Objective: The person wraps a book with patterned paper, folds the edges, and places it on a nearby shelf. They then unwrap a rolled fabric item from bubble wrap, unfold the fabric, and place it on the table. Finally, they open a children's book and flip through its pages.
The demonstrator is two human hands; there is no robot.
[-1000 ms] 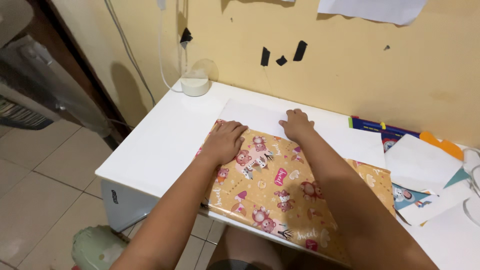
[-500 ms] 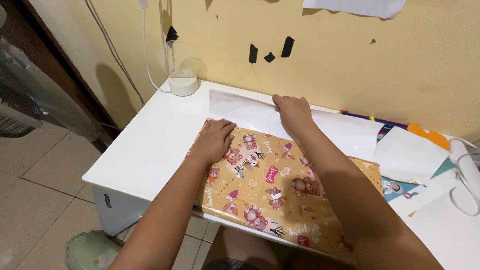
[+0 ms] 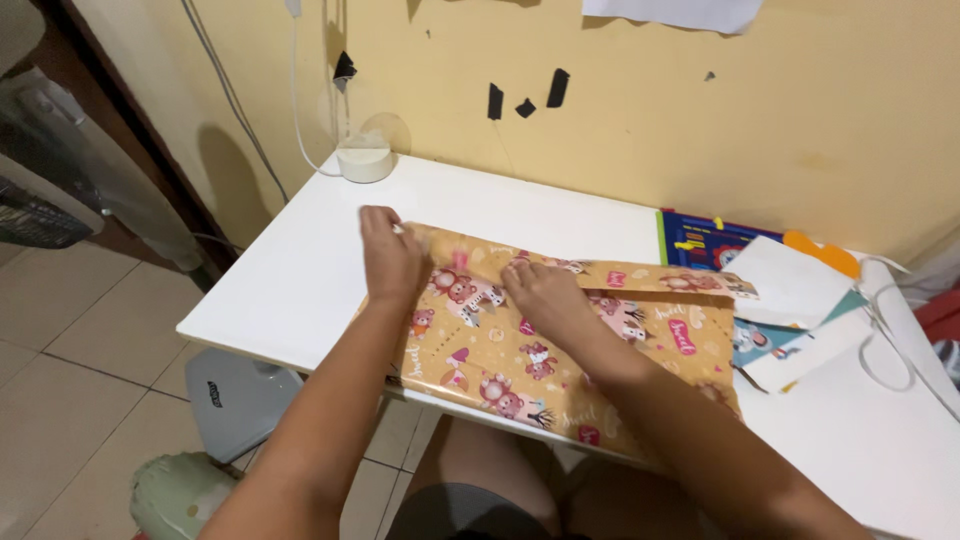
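A flat package covered in tan wrapping paper point(image 3: 500, 360) with pink bear pictures lies on the white table point(image 3: 300, 280). Its far flap is folded over toward me, printed side up. My left hand point(image 3: 388, 255) presses the paper's far left corner, fingers flat and apart. At the middle of the folded flap, my right hand point(image 3: 540, 295) rests palm down on the paper. Neither hand grips anything.
A round white device point(image 3: 363, 160) with a cable stands at the table's back left by the yellow wall. A blue box point(image 3: 695, 240), white sheets point(image 3: 790, 285) and coloured paper scraps lie at the right. Tiled floor and a pale green object point(image 3: 180, 495) are below left.
The white underside of the paper's far flap was showing; it is now folded over the package, print up. My right hand came back toward me with it, and my left hand shifted to the corner.
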